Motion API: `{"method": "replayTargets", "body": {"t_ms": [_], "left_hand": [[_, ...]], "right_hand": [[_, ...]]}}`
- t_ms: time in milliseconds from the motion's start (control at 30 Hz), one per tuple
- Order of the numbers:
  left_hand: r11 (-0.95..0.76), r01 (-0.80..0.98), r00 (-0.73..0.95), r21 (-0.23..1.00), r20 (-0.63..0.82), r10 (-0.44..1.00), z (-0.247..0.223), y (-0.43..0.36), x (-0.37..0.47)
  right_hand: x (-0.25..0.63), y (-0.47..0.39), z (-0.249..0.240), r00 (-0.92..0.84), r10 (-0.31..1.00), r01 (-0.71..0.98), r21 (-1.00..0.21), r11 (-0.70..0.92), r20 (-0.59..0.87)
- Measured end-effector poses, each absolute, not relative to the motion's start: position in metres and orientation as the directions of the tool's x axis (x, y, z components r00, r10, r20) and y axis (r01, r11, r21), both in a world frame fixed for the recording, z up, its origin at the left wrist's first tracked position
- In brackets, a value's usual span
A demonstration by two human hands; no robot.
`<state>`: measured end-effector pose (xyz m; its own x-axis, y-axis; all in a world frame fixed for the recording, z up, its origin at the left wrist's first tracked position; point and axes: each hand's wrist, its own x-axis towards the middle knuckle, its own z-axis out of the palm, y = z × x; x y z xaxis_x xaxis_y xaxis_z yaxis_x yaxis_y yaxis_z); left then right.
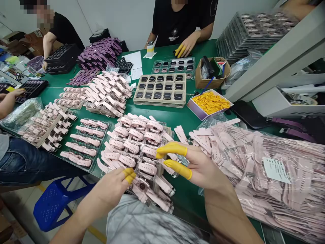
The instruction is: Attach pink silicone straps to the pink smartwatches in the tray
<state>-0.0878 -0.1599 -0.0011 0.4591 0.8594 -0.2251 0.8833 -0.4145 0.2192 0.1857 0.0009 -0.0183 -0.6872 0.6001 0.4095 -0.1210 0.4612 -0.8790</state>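
Several pink-strapped smartwatches (130, 146) lie in rows in a clear stacked tray in front of me. At its near edge, one smartwatch (142, 186) lies with its round back sensor facing up and its pink strap stretched out. My left hand (111, 189) has its yellow-cotted fingers closed at that watch's left side; the fingertips are partly hidden. Above the tray's right side is my right hand (200, 166), empty, with thumb and forefinger in yellow finger cots and held apart. Loose pink straps (201, 140) lie to its right.
A large bag of pink straps (299, 162) covers the right. Beyond are a box of yellow finger cots (210, 103), a beige tray of watch faces (159, 89), and piled pink-strap trays (106, 93). Co-workers sit across and at left. A blue stool (50, 203) stands below.
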Motion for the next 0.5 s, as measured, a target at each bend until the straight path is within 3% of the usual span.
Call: {"method": "replayTargets", "body": {"t_ms": [100, 233, 333, 500], "left_hand": [[-0.474, 0.880, 0.450, 0.032, -0.372, 0.812, -0.013, -0.157, -0.071], [-0.510, 0.858, 0.450, -0.053, -0.398, 0.799, -0.013, -0.150, -0.069], [-0.538, 0.843, 0.506, -0.008, -0.332, 0.796, 0.001, -0.149, -0.071], [-0.431, 0.881, 0.460, 0.196, -0.135, 0.878, 0.044, -0.155, -0.069]], "right_hand": [[0.184, 0.000, -0.016, -0.705, 0.575, -0.109, -0.864, 0.492, 0.416], [0.183, -0.001, -0.017, -0.720, 0.558, -0.109, -0.862, 0.496, 0.412], [0.183, -0.002, -0.017, -0.730, 0.570, -0.090, -0.880, 0.466, 0.376], [0.177, -0.011, -0.012, -0.824, 0.535, 0.036, -0.925, 0.379, 0.187]]}}
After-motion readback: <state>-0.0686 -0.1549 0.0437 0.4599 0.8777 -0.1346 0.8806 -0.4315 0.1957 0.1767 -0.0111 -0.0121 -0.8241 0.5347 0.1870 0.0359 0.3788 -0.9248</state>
